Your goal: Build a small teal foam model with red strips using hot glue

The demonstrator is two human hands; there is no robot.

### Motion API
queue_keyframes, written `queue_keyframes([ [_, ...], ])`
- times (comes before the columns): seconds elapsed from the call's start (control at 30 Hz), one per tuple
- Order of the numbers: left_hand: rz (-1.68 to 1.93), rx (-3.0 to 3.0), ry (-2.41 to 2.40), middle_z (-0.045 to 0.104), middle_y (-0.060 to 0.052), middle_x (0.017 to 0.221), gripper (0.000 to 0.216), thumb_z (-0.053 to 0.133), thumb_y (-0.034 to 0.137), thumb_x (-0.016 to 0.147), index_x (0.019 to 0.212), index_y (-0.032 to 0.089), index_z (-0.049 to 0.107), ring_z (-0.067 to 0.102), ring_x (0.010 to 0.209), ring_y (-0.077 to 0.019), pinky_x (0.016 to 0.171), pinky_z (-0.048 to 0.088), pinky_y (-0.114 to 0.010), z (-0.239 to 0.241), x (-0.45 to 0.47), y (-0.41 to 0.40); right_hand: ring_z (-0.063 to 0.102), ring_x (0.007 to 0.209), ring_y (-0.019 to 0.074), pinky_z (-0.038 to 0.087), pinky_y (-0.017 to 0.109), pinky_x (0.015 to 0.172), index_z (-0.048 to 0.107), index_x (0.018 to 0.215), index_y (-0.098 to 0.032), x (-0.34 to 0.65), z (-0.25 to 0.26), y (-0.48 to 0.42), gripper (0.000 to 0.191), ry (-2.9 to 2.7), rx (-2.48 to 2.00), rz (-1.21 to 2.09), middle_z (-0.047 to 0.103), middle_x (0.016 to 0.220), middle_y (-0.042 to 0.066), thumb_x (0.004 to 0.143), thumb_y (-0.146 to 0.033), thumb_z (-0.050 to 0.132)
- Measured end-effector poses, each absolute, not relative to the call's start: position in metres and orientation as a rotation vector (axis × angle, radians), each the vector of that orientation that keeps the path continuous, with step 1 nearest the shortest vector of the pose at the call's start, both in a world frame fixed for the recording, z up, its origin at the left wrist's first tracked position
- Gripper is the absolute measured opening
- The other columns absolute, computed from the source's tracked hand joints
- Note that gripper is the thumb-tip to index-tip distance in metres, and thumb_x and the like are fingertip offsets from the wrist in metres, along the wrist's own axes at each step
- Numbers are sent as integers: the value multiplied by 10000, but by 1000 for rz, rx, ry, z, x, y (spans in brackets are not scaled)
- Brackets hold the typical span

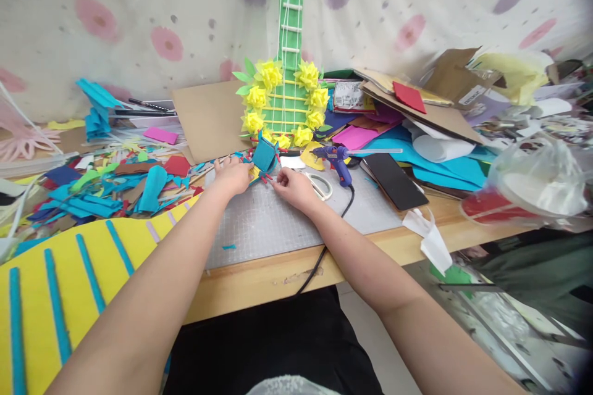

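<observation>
My left hand and my right hand meet over a grey cutting mat. Both pinch a small teal foam piece with thin red strips at its lower edge. The left hand's fingers close on its left side; the right hand's fingertips pinch the red strips at its right. Just behind stands a green foam guitar ringed with yellow paper flowers.
A blue glue gun lies right of my hands, its cord running off the table edge. Scissors and a black phone lie nearby. Teal foam scraps pile at left; a yellow striped foam shape sits near left. Cardboard and bags crowd the right.
</observation>
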State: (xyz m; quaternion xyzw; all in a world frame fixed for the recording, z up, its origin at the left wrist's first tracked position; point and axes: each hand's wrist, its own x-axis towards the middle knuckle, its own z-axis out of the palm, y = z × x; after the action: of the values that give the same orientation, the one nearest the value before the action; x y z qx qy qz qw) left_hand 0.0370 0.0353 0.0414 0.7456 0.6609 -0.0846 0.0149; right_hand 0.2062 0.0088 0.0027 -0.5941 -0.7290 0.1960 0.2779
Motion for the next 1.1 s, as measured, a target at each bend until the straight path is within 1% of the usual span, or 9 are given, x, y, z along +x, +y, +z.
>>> queue_keyframes([
  [0.2,-198,2271,2089,473,-80,1336,458,437,449,814,1257,369,521,387,1246,-311,1008,283,-506,41,34,39,524,620,115,294,221,563,554,760,-200,207,6,7,134,-1969,-1604,533,623,696,-10,787,-332,547],
  [0.47,-298,2216,2090,483,-71,1339,472,456,466,801,1265,391,503,404,1244,-309,1003,297,-491,50,37,43,550,655,130,316,227,577,578,797,-198,207,10,6,124,-1985,-1633,524,644,739,4,806,-311,529],
  [0.6,-240,2248,2087,507,-77,1311,460,460,446,795,1245,382,527,418,1226,-312,998,293,-498,45,35,43,553,649,131,317,229,569,578,796,-198,207,10,6,124,-1988,-1636,523,648,741,6,812,-309,525],
  [0.83,-213,2319,2066,488,-99,1311,454,428,432,811,1247,355,532,392,1228,-316,997,267,-530,40,34,40,555,655,132,322,229,573,585,799,-195,208,8,7,130,-1994,-1620,517,652,741,11,810,-310,527],
  [1.1,-262,2305,2064,489,-94,1304,448,433,428,816,1251,370,522,395,1224,-314,996,268,-528,44,35,41,547,648,130,311,227,566,574,771,-196,208,7,8,115,-1988,-1612,511,648,725,4,798,-300,532],
])
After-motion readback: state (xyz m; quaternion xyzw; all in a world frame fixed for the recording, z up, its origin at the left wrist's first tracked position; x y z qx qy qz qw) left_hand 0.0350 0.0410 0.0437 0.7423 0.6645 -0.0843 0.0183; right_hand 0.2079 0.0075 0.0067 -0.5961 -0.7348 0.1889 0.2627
